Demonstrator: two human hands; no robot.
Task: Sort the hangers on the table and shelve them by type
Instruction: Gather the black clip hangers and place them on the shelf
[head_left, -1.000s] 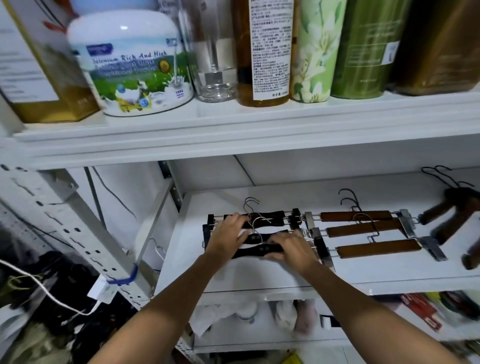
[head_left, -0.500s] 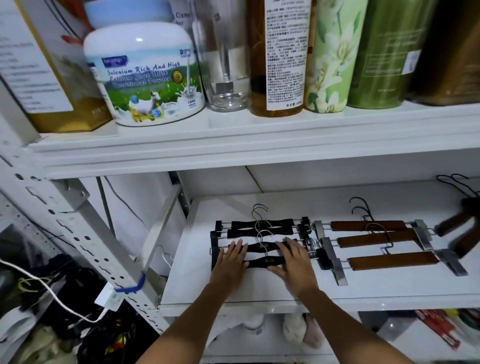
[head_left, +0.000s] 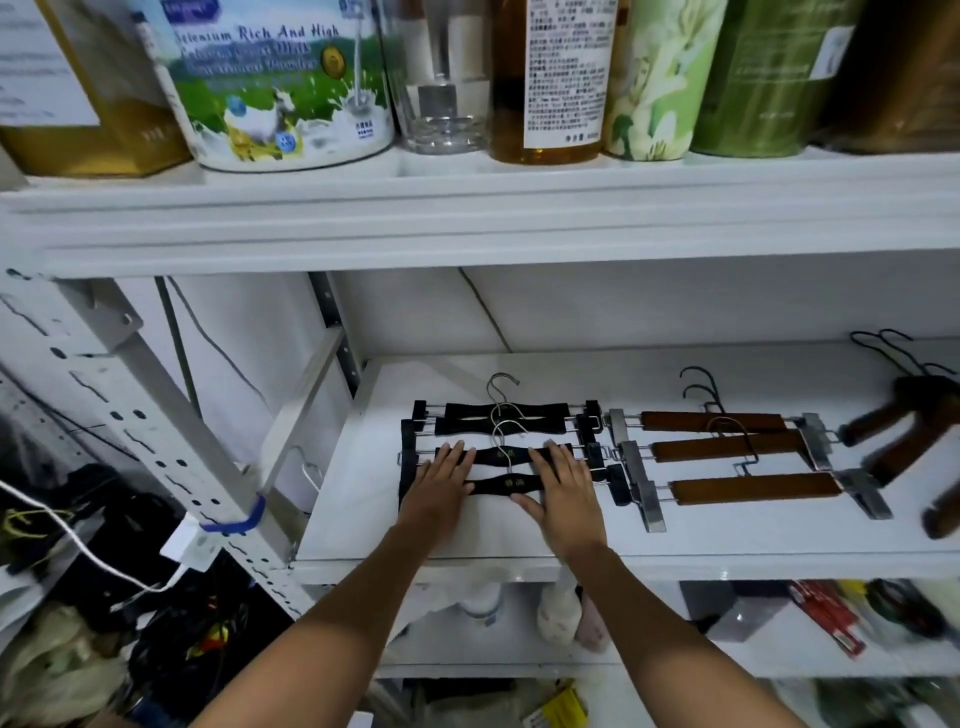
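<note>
Several black clip hangers (head_left: 501, 418) lie in a row on the left part of the white middle shelf (head_left: 727, 540). My left hand (head_left: 441, 483) lies flat with straight fingers on the left end of the front two black hangers. My right hand (head_left: 563, 491) lies flat on their right end, its thumb at the front hanger's edge. Three brown wooden clip hangers (head_left: 753, 488) lie side by side just to the right. Dark wooden coat hangers (head_left: 919, 421) sit at the shelf's far right, partly cut off.
The shelf above holds a milk powder tin (head_left: 270, 83), a glass bottle (head_left: 441, 78), an amber bottle (head_left: 550, 78) and green canisters (head_left: 763, 78). A perforated metal post (head_left: 156, 441) and a white cable (head_left: 78, 545) stand left. Packets and bags fill the lower shelf (head_left: 779, 649).
Both hands have flattened out on the front black hangers, fingers now straight. The camera has moved closer and tilted down a little.
</note>
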